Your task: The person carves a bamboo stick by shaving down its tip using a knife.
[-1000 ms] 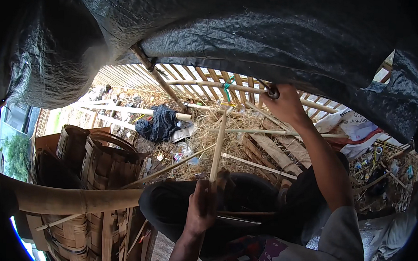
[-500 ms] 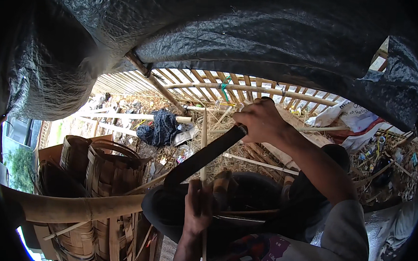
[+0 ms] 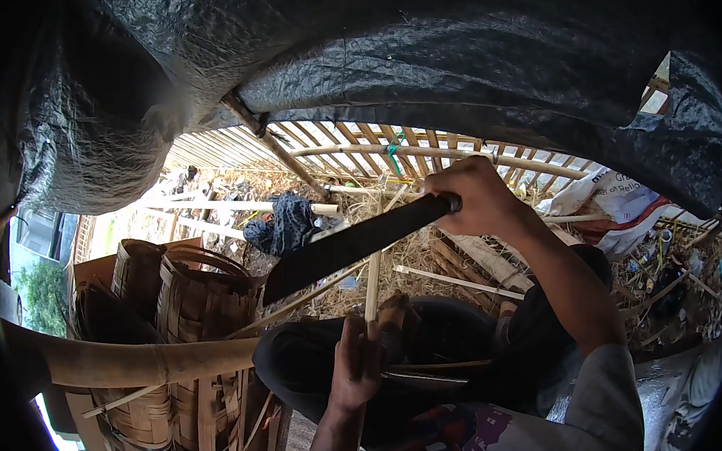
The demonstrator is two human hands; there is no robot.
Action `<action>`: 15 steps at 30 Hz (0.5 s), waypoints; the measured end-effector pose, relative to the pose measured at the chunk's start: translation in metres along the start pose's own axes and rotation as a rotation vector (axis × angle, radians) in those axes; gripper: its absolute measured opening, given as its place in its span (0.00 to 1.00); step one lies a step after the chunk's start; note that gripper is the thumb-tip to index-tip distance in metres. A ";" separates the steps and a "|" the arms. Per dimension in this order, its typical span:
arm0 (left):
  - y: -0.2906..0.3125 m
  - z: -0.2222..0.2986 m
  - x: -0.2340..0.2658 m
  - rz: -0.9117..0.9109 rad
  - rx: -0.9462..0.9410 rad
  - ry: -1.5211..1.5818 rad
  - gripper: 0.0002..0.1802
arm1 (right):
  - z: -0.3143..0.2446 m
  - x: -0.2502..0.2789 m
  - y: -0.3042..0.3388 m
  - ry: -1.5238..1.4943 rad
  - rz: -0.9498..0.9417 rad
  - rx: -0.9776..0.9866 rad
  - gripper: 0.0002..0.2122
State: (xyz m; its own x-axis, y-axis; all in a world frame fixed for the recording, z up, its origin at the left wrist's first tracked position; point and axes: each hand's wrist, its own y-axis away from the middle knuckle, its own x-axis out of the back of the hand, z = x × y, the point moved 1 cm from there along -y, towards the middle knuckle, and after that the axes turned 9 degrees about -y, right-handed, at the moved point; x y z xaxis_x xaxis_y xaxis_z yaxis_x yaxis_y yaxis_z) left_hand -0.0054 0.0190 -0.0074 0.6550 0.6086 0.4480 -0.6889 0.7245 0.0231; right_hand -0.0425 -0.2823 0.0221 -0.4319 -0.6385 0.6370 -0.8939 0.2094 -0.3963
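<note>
Our right arm comes up from the lower right in a short grey sleeve [image 3: 605, 393], elbow bent, the bare forearm slanting up and inward. The right hand [image 3: 477, 197] has its grip clenched around the handle of a knife [image 3: 356, 248], its knuckles high and the wrist raised. Our left forearm rises from the lower edge, and the left hand [image 3: 357, 368], held low beside the bent knee, has its grip closed around a bamboo strip [image 3: 372, 287] that stands nearly upright, running on below the fist.

The knife's blade is broad, dark and flat, tilting down to the left and passing in front of the strip; we cannot tell whether the two touch. The strip is pale, narrow and straight-sided. Dark trousers [image 3: 305, 365] cover the legs, and a thick, smooth, jointed bamboo pole [image 3: 137, 365] lies across to the left, in front of woven baskets [image 3: 202, 299] of flat brown splints. Overhead sags wrinkled, glossy black sheeting [image 3: 450, 75]. Loose, fibrous straw [image 3: 414, 257] covers the ground ahead.

We count one knife, one strip in the left fist, one thick pole, at least two baskets, one crumpled dark cloth [image 3: 279, 225] and one green tie [image 3: 394, 146] on the slatted fence [image 3: 366, 136].
</note>
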 end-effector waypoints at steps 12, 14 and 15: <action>0.007 0.034 -0.013 -0.148 -0.359 -0.350 0.04 | 0.064 0.019 -0.019 0.335 0.169 -0.495 0.12; -0.002 0.014 -0.004 -0.122 0.019 -0.052 0.04 | 0.087 0.017 -0.011 0.260 0.305 -0.473 0.12; -0.006 0.016 -0.005 -0.111 0.019 -0.049 0.04 | 0.092 0.016 -0.014 0.181 0.412 -0.433 0.12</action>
State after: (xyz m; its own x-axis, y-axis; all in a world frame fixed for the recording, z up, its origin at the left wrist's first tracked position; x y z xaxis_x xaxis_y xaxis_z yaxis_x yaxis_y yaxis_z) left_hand -0.0098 0.0062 0.0046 0.7120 0.5079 0.4848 -0.6188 0.7802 0.0915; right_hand -0.0261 -0.3635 -0.0226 -0.7315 -0.3137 0.6055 -0.6002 0.7175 -0.3534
